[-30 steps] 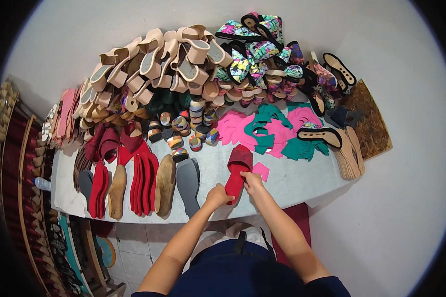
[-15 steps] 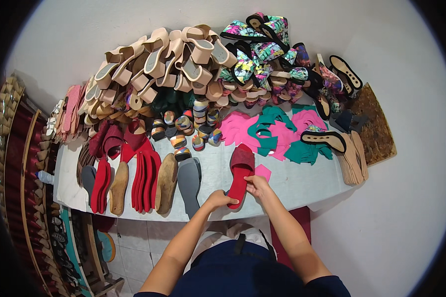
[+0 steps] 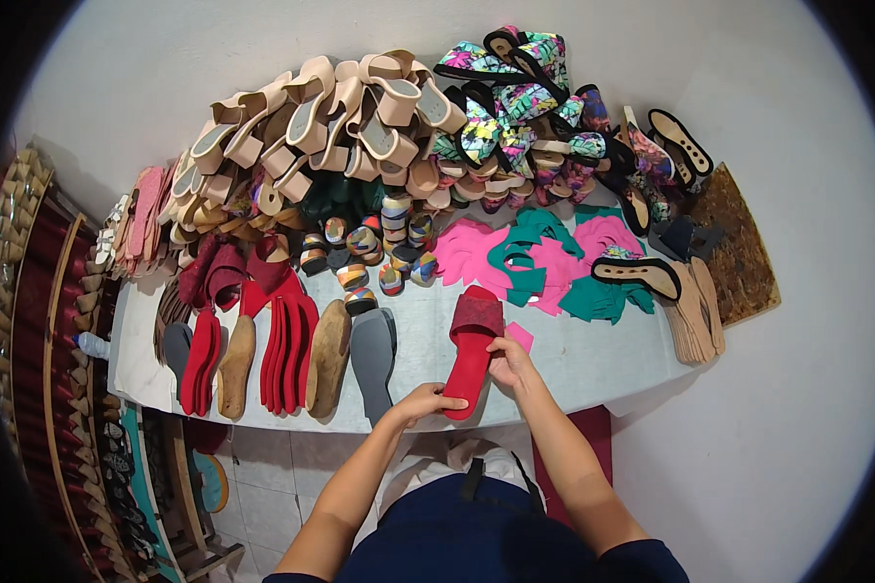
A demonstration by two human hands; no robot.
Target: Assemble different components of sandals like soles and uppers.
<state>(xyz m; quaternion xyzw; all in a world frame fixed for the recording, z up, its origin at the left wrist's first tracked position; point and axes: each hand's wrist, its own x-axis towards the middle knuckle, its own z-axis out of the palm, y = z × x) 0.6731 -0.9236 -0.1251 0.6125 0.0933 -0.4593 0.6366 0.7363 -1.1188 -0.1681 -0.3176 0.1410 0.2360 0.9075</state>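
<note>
A red slide sandal (image 3: 472, 364) with a broad darker red strap is held above the near edge of the table, toe pointing away from me. My left hand (image 3: 425, 403) grips its heel end, the thumb lying on top of the sole. On the other side my right hand (image 3: 508, 361) pinches the sandal's edge just below the strap; some of its fingers are hidden underneath. Left of the sandal lie grey soles (image 3: 372, 364), and beside them stands a wooden shoe last (image 3: 328, 360). Several red insoles (image 3: 285, 355) are lined up farther left, with another wooden last (image 3: 234, 367) next to them.
Pink fabric pieces (image 3: 472, 257) and green ones (image 3: 608, 299) lie beyond the sandal. Beige heeled sandals (image 3: 306, 107) and patterned sandals (image 3: 496, 126) are heaped at the back. Beige insoles (image 3: 692, 316) sit at the table's right end, near a brown board (image 3: 734, 253). Shelving (image 3: 58, 369) stands left.
The red sandal has turned slightly and now shows its top more squarely. My right hand has shifted a little up along its edge, and my left hand slightly lower.
</note>
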